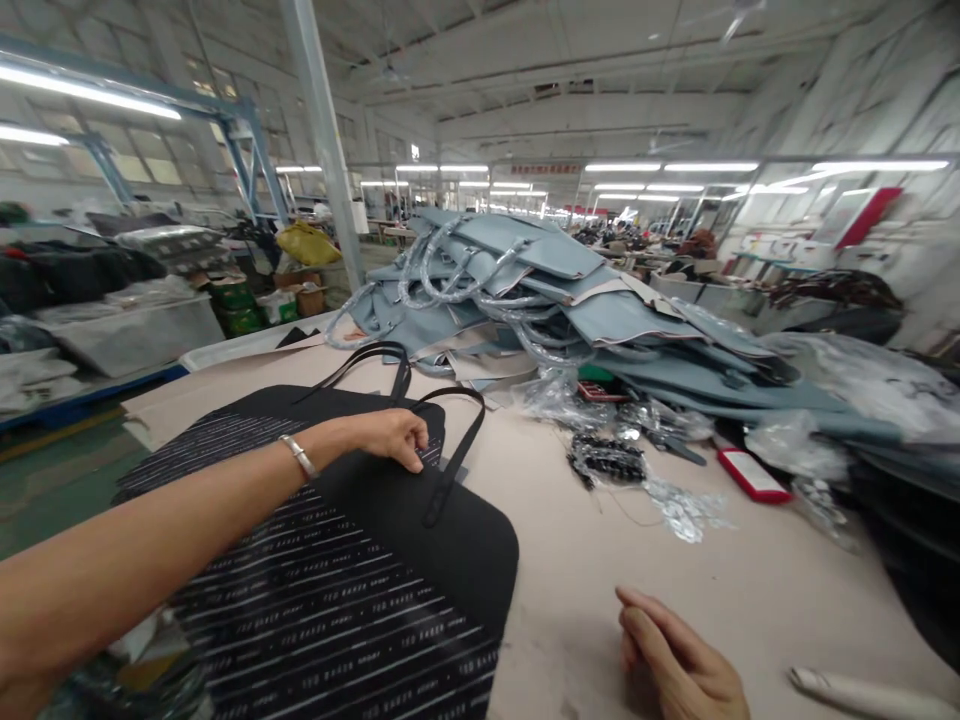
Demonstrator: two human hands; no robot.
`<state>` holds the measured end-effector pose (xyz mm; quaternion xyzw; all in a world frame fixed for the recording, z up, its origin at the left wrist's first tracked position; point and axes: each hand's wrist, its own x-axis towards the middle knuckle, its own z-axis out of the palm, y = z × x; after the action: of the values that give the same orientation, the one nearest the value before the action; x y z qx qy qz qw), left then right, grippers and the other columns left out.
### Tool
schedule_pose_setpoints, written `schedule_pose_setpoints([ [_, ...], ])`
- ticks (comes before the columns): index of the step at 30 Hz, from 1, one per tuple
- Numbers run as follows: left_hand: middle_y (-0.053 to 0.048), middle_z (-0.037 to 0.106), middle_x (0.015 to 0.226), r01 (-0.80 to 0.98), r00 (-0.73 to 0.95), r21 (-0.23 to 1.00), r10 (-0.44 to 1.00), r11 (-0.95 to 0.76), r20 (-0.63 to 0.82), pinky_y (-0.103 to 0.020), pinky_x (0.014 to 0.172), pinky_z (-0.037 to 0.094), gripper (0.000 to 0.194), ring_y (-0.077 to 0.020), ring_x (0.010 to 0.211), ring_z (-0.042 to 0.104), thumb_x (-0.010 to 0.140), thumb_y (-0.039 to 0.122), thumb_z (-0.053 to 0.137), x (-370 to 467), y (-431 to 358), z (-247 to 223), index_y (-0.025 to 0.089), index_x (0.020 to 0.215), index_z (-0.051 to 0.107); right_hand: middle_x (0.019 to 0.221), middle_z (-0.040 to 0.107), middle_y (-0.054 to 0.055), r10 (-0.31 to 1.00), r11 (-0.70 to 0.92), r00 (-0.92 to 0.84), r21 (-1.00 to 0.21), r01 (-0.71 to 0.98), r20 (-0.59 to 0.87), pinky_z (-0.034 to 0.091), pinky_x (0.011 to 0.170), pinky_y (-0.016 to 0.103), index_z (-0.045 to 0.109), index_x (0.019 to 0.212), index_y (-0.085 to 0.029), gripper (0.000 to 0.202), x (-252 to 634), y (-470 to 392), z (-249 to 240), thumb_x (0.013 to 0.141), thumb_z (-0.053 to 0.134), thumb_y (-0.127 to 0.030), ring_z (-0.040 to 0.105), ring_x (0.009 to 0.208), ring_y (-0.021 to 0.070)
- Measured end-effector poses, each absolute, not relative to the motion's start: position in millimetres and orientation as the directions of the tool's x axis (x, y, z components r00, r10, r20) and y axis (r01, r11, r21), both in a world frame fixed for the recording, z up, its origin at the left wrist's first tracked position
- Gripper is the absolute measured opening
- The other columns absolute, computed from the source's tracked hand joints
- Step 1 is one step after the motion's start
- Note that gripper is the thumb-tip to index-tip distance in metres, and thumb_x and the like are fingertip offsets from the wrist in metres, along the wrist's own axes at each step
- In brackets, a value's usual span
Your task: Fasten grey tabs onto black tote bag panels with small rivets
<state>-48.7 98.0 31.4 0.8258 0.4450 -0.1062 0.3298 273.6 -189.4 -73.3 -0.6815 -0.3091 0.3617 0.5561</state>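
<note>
My left hand (394, 437), with a silver bracelet (299, 457) at the wrist, rests over the upper part of a black bag piece (480, 535). Its fingers are curled, and what they may pinch is hidden. The bag piece is flat, with a plain black top, a thin strap handle (463, 450) and a lining (337, 600) printed with white lines and lettering. Behind it lies another black piece (330, 400) with its own handle (401, 370). My right hand (679, 655) hovers at or rests near the table, thumb and fingers pressed together; I cannot make out anything in them.
A tall pile of blue-grey bags (525, 290) with wrapped handles covers the table's back. Black bundled hardware (607, 458), silvery small parts (686, 508) and a red-edged box (752, 474) lie before it. A pale roll (862, 692) lies at front right.
</note>
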Motion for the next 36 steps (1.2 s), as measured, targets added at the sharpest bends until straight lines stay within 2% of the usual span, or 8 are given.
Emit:
schedule_pose_setpoints([
  [5, 0.0, 0.065, 0.07, 0.65, 0.695, 0.673, 0.632, -0.352, -0.341, -0.023, 0.062, 0.042, 0.034, -0.0148, 0.067, 0.056, 0.068, 0.05, 0.071, -9.2, 58.3, 58.2, 0.017, 0.076, 0.07, 0.062, 0.065, 0.002, 0.765, -0.026, 0.643, -0.998, 0.062, 0.02, 0.054, 0.064, 0.027, 0.078, 0.101, -0.015, 0.051, 296.0, -198.1, -53.5, 0.071, 0.078, -0.057, 0.062, 0.061, 0.0162],
  [9, 0.001, 0.062, 0.066, 0.575, 0.713, 0.752, 0.65, -0.324, -0.265, -0.023, 0.058, 0.037, 0.034, -0.0132, 0.062, 0.051, 0.069, 0.05, 0.069, 38.5, 24.1, 48.9, 0.016, 0.074, 0.07, 0.072, 0.069, 0.001, 0.651, 0.035, 0.744, -0.985, 0.167, 0.149, 0.055, 0.07, 0.023, 0.074, 0.092, -0.019, 0.035, 312.8, -218.5, -6.4, 0.07, 0.084, -0.045, 0.065, 0.07, 0.0146],
  [13, 0.002, 0.059, 0.061, 0.575, 0.7, 0.757, 0.665, -0.311, -0.258, -0.024, 0.056, 0.032, 0.027, -0.013, 0.06, 0.049, 0.069, 0.043, 0.072, 83.5, -0.4, 19.2, 0.016, 0.069, 0.07, 0.075, 0.069, 0.002, 0.82, 0.011, 0.532, -0.934, 0.356, 0.212, 0.054, 0.064, 0.022, 0.074, 0.083, -0.02, 0.022, 289.3, -224.5, 18.8, 0.074, 0.081, -0.038, 0.065, 0.069, 0.0154],
  [18, 0.002, 0.061, 0.06, 0.635, 0.687, 0.71, 0.644, -0.305, -0.337, -0.025, 0.056, 0.031, 0.019, -0.0131, 0.061, 0.051, 0.071, 0.036, 0.074, 106.8, -11.7, -9.3, 0.017, 0.07, 0.071, 0.073, 0.07, 0.002, 0.97, -0.101, 0.243, -0.922, 0.373, -0.007, 0.053, 0.058, 0.022, 0.075, 0.089, -0.018, 0.022, 238.7, -221.6, -30.9, 0.088, 0.065, -0.038, 0.064, 0.062, 0.0141],
  [22, 0.003, 0.064, 0.064, 0.673, 0.705, 0.681, 0.531, -0.289, -0.471, -0.024, 0.059, 0.035, 0.023, -0.0138, 0.064, 0.054, 0.068, 0.039, 0.077, 100.1, 0.6, -11.2, 0.017, 0.072, 0.071, 0.068, 0.069, 0.001, 0.969, -0.191, 0.214, -0.922, 0.337, -0.123, 0.05, 0.052, 0.021, 0.076, 0.095, -0.018, 0.023, 234.1, -225.8, -57.5, 0.089, 0.064, -0.038, 0.062, 0.055, 0.0128],
  [26, 0.002, 0.057, 0.052, 0.751, 0.657, 0.613, 0.377, -0.246, -0.653, -0.027, 0.058, 0.037, 0.032, -0.0155, 0.057, 0.051, 0.049, 0.039, 0.089, 85.2, 19.5, -6.5, 0.017, 0.06, 0.068, 0.072, 0.072, 0.001, 0.974, -0.203, 0.169, -0.911, 0.359, -0.15, 0.055, 0.063, 0.024, 0.078, 0.089, -0.021, 0.016, 238.6, -222.5, -51.0, 0.086, 0.069, -0.033, 0.066, 0.063, 0.0146],
  [29, -0.004, 0.067, 0.061, 0.794, 0.608, 0.589, 0.199, -0.151, -0.769, -0.034, 0.061, 0.046, 0.033, -0.0225, 0.06, 0.06, 0.044, 0.034, 0.091, 76.9, 23.2, -7.5, 0.016, 0.066, 0.073, 0.079, 0.074, 0.002, 0.982, -0.172, 0.137, -0.914, 0.368, -0.13, 0.056, 0.07, 0.026, 0.079, 0.085, -0.023, 0.011, 234.4, -218.0, -44.0, 0.086, 0.07, -0.028, 0.069, 0.074, 0.0164],
  [36, -0.01, 0.071, 0.074, 0.788, 0.614, 0.587, -0.147, 0.187, -0.776, -0.048, 0.068, 0.055, 0.032, -0.0341, 0.078, 0.067, 0.047, 0.024, 0.089, 80.0, 12.9, -16.5, 0.014, 0.076, 0.079, 0.082, 0.071, 0.0, 0.991, -0.116, 0.105, -0.904, 0.411, -0.08, 0.052, 0.069, 0.023, 0.078, 0.087, -0.026, 0.01, 220.9, -216.2, -40.9, 0.088, 0.069, -0.023, 0.067, 0.078, 0.0139],
])
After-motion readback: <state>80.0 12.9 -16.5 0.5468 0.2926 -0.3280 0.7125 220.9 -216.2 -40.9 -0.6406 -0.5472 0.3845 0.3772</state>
